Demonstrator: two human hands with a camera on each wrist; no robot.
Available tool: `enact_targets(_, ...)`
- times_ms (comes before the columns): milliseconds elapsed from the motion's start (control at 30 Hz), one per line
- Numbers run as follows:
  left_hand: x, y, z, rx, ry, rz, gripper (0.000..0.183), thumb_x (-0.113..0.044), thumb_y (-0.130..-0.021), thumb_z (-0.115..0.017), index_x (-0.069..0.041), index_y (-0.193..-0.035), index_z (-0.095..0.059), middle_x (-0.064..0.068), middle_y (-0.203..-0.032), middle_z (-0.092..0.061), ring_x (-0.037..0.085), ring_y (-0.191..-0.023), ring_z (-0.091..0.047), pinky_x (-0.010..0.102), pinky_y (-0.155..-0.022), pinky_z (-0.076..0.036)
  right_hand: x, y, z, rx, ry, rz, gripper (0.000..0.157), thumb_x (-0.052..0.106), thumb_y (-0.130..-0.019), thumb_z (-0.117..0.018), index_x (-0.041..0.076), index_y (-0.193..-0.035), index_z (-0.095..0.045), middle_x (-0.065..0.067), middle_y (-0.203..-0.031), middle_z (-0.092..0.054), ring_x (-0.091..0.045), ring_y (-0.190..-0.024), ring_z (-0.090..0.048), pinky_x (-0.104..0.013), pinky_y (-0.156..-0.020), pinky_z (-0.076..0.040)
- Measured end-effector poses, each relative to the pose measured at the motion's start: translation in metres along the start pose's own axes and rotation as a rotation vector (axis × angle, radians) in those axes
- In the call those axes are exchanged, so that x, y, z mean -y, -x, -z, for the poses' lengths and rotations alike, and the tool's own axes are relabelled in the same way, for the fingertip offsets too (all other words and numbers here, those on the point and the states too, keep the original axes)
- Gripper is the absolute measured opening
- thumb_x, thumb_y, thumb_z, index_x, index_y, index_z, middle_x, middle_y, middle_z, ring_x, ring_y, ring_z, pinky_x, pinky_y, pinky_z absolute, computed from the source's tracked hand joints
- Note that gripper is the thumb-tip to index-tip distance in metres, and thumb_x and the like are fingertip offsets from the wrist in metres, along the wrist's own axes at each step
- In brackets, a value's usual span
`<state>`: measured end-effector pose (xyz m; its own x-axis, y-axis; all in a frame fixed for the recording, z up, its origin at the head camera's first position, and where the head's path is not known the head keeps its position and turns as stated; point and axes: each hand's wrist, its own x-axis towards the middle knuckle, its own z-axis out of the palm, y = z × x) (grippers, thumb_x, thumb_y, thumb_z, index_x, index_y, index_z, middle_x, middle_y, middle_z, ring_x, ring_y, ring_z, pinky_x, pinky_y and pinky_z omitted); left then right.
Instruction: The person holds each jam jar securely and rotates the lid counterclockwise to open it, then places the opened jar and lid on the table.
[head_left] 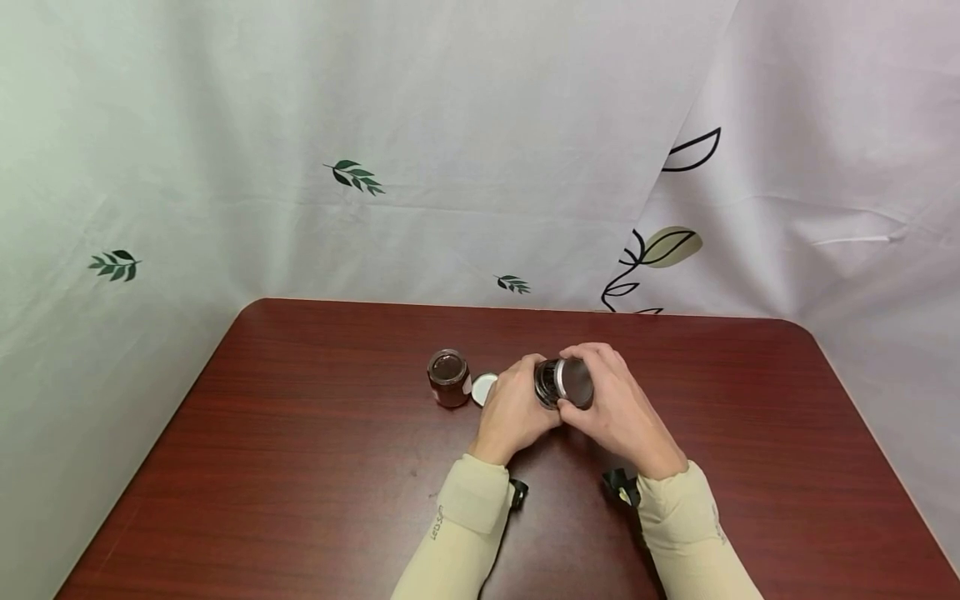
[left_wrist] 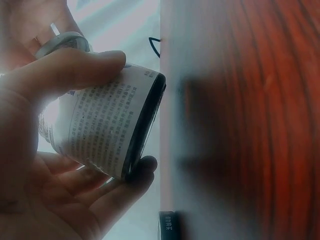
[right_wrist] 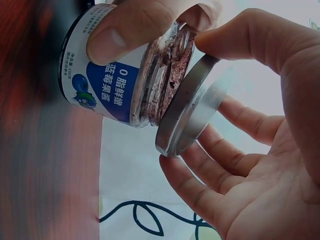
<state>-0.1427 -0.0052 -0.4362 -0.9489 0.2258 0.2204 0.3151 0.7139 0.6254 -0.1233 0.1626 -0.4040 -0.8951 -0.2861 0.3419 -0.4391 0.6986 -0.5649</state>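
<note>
My left hand [head_left: 517, 408] grips a small glass jam jar [right_wrist: 107, 82] around its side, thumb across the label. The jar is tilted over, its mouth toward my right hand; its white and blue label shows blueberries. In the left wrist view, fine print covers the jar's [left_wrist: 105, 120] other side, above a dark base. My right hand [head_left: 618, 408] holds a round metal lid [right_wrist: 192, 107] by its rim, between thumb and fingertips. The lid stands slanted at the jar's mouth, with a gap on the thumb side where the glass thread and dark reddish contents show.
A second jar [head_left: 448, 379], uncovered and filled with something dark, stands on the brown table [head_left: 315, 467] left of my hands. Beside it lies a lid [head_left: 483, 387], white face up, partly hidden by my left hand. A white patterned cloth [head_left: 450, 167] hangs behind the table.
</note>
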Motion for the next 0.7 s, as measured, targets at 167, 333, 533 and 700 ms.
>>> enact_targets(167,0.0004,0.0000,-0.0004,0.001,0.002,-0.003,0.060,-0.026,-0.068,-0.088,-0.009,-0.120,-0.062,0.003,-0.106,-0.069,0.019,-0.093,-0.067,0.034,-0.080,-0.054,-0.0014,-0.0002,0.0006,-0.012,-0.013,-0.014,0.056,0.008,-0.073,-0.077,0.005,-0.126,-0.059,-0.013,-0.125,-0.055,-0.028,-0.115,-0.052,-0.046,-0.095,-0.044)
enact_targets(333,0.0005,0.0002,-0.0001,0.008,0.009,0.003,0.062,-0.022,-0.066,-0.088,-0.008,-0.120,-0.061,0.003,-0.106,-0.068,0.019,-0.092,-0.066,0.034,-0.080,-0.053,-0.0026,-0.0004,0.0014,-0.018,-0.019,-0.021,0.056,0.008,-0.073,-0.078,0.005,-0.126,-0.058,-0.014,-0.125,-0.055,-0.028,-0.115,-0.053,-0.046,-0.096,-0.044)
enact_targets(533,-0.0003,0.0004,0.0000,0.009,0.008,0.011,0.063,-0.021,-0.066,-0.088,-0.008,-0.122,-0.061,0.004,-0.107,-0.068,0.019,-0.093,-0.066,0.034,-0.081,-0.053,-0.0050,-0.0008,0.0016,-0.019,-0.021,-0.016,0.057,0.007,-0.073,-0.079,0.006,-0.126,-0.057,-0.013,-0.125,-0.055,-0.027,-0.116,-0.053,-0.045,-0.098,-0.043)
enact_targets(700,-0.0010,0.0010,-0.0001,0.007,0.008,0.015,0.063,-0.021,-0.067,-0.088,-0.008,-0.123,-0.061,0.004,-0.107,-0.069,0.019,-0.093,-0.066,0.034,-0.081,-0.054,-0.0058,-0.0011,0.0031,-0.022,-0.019,-0.015,0.059,0.007,-0.073,-0.082,0.005,-0.126,-0.057,-0.014,-0.124,-0.056,-0.028,-0.116,-0.053,-0.046,-0.098,-0.043)
